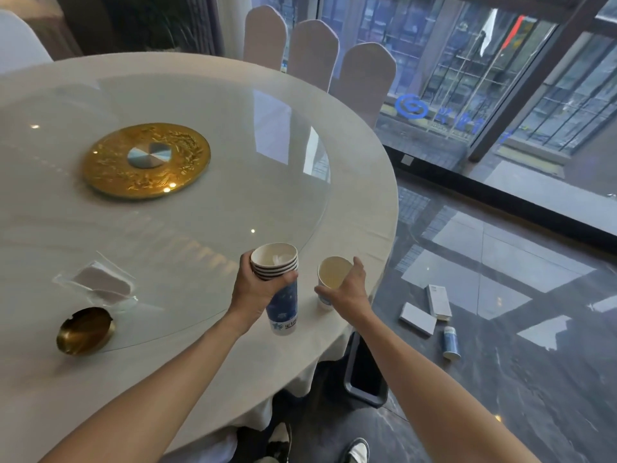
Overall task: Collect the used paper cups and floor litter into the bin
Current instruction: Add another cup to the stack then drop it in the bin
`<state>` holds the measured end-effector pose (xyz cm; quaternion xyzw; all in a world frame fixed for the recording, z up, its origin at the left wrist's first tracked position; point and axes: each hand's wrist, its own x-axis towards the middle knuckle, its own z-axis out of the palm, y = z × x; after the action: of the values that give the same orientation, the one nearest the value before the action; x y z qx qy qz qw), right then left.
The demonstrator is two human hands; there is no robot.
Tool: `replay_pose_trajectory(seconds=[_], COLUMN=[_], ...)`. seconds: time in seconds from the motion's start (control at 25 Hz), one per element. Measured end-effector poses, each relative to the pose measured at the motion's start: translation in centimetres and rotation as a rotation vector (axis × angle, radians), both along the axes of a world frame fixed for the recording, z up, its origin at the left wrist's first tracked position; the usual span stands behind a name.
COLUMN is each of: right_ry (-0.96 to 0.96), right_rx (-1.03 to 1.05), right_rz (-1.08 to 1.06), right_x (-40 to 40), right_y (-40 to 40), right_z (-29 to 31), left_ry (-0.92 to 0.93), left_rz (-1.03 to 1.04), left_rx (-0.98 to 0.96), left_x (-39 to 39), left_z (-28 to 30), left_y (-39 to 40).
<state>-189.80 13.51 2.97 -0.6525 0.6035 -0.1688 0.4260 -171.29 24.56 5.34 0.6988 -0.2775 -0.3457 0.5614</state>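
At table's edge, right hand fingers spread around single cup; left hand grips stack.

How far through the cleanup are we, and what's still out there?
Partly through. Done: several cups are nested into the stack of paper cups in the left hand. In hand: the right hand is closing around the single paper cup at the table edge, grip not confirmed. Left: two white boxes and a blue cup on the floor, then binning everything in the dark bin.

left grip holding cup stack (nested)
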Motion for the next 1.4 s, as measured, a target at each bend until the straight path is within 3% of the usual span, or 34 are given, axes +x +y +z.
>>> replay_pose_trajectory(seconds=[0.28,0.64,0.88,1.2,1.4], right_ry=[0.006,0.111,-0.098,-0.317,-0.347], right_rx=[-0.07,-0.053,0.034,0.072,0.095], right_rz=[0.057,0.123,0.053,-0.091,-0.075], right_x=[-2.3,-12.4,-16.7,-22.7,-26.0], right_y=[-1.0,-0.4,-0.5,-4.3,-5.7], right_z=[0.2,-0.2,-0.3,0.4,-0.1], left_ry=[-0.016,0.033,0.017,0.014,0.147], left_rz=[0.035,-0.051,-0.23,-0.551,-0.459], left_rx=[-0.027,-0.124,-0.069,0.17,0.228], left_x=[-0.2,-7.9,-15.7,-23.7,-26.8], left_z=[1.5,4.3,3.5,0.8,-0.4], left_y=[-2.9,-10.3,-12.5,-13.6,-14.4])
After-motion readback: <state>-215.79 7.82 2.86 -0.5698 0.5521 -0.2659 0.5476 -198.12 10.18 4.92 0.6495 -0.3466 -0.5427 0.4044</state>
